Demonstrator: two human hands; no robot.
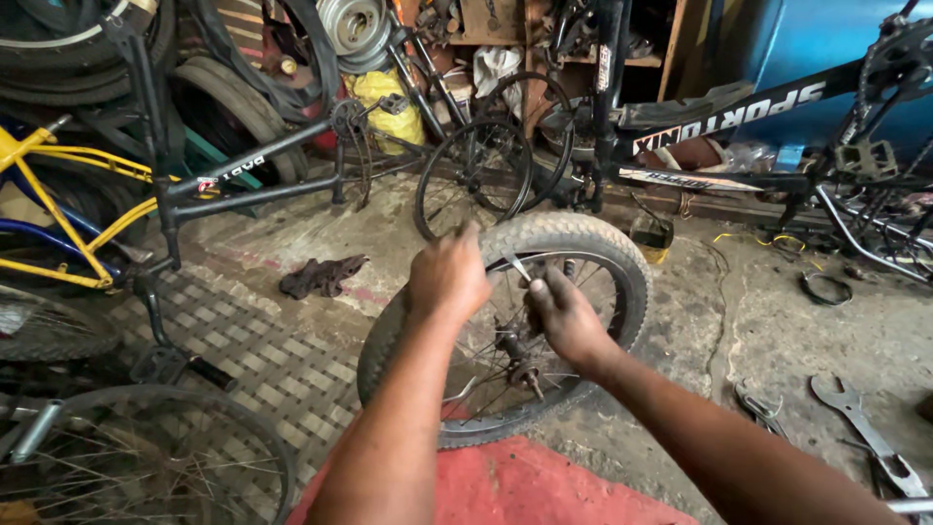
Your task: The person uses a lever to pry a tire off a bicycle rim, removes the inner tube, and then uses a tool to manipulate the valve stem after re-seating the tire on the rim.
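A small bicycle wheel (pixel 583 243) with a knobby grey tyre stands upright on the floor in front of me, its spokes and hub (pixel 515 355) facing me. My left hand (pixel 445 275) rests on the tyre's top left, fingers curled over the tread. My right hand (pixel 562 313) is closed on a thin metal tool (pixel 517 264) held against the spokes just inside the rim, above the hub.
A black bike frame (pixel 243 175) stands upside down at left, beside a yellow frame (pixel 58 224). Another black bike (pixel 739 117) lies at the back right. Spanners (pixel 865 428) lie on the floor at right, a dark rag (pixel 323 275) at left, a red mat (pixel 525 486) below me.
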